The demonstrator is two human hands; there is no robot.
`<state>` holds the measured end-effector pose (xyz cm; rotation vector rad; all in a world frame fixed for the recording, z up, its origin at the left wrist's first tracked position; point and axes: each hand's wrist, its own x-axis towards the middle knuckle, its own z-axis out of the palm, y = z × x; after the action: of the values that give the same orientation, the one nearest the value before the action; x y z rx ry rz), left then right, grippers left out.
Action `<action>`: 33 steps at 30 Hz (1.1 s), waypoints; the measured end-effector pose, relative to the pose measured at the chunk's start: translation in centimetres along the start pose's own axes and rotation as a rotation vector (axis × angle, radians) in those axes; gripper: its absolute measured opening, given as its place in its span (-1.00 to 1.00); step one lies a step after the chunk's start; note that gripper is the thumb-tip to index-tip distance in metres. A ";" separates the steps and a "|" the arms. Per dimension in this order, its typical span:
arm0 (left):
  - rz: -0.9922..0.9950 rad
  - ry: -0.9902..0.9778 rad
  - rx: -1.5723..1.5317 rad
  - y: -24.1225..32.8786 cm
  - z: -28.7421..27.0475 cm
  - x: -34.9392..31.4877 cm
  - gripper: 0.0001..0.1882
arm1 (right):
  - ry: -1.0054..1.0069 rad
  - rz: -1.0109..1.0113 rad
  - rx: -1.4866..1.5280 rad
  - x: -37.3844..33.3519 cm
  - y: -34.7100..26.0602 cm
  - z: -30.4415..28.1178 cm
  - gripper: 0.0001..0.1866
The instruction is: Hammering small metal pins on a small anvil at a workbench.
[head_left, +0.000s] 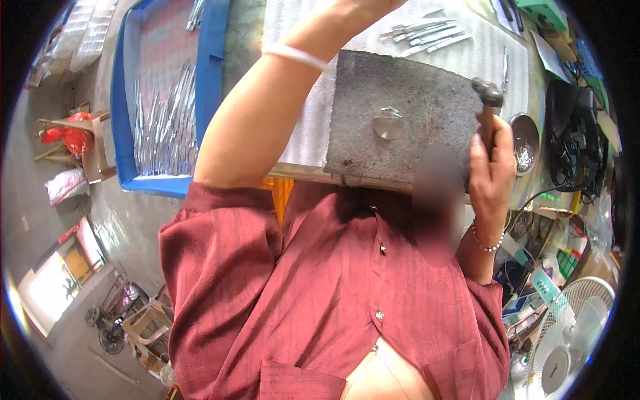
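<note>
My right hand (492,160) is closed around the wooden handle of a hammer (489,97), its metal head up, at the right edge of a dark grey slab (433,100). A small round, shiny metal block (389,124) sits on the slab. My left arm reaches far across the white padded sheet (303,143). Only the near part of my left hand (373,5) shows at the upper edge; its fingers are cut off. Near it, beyond the slab, several slim silver metal pieces like knife handles (430,33) lie in a loose group.
At left stands a blue tray (212,87) with many thin silver pieces (167,127). A round metal bowl (525,133) holds small shiny bits right of my hammer. One slim piece (505,67) lies behind the hammer. Black cables (577,147) and a white fan (567,333) are farther right.
</note>
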<state>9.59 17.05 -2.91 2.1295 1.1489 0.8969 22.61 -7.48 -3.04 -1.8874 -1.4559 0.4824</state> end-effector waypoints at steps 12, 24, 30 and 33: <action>-0.281 0.020 -0.359 6.1 -10.8 -15.2 -0.91 | 0.378 0.224 0.680 -0.8 1.9 -6.0 -0.92; -0.089 -0.107 -0.120 6.0 -8.6 -17.6 -0.89 | 0.129 0.431 -0.213 1.5 11.8 -7.9 -0.71; -0.129 -0.137 -0.180 3.7 -7.3 -18.4 -0.88 | -0.026 0.166 -0.479 3.0 11.9 -8.3 -0.76; -0.118 -0.184 -0.180 3.0 -6.7 -18.6 -0.88 | -0.073 0.149 -0.500 3.6 11.9 -8.3 -0.79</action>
<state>-1.71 0.57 -1.97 1.9333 1.0476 0.7064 37.34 -8.09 -5.43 -2.4031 -1.5959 0.2711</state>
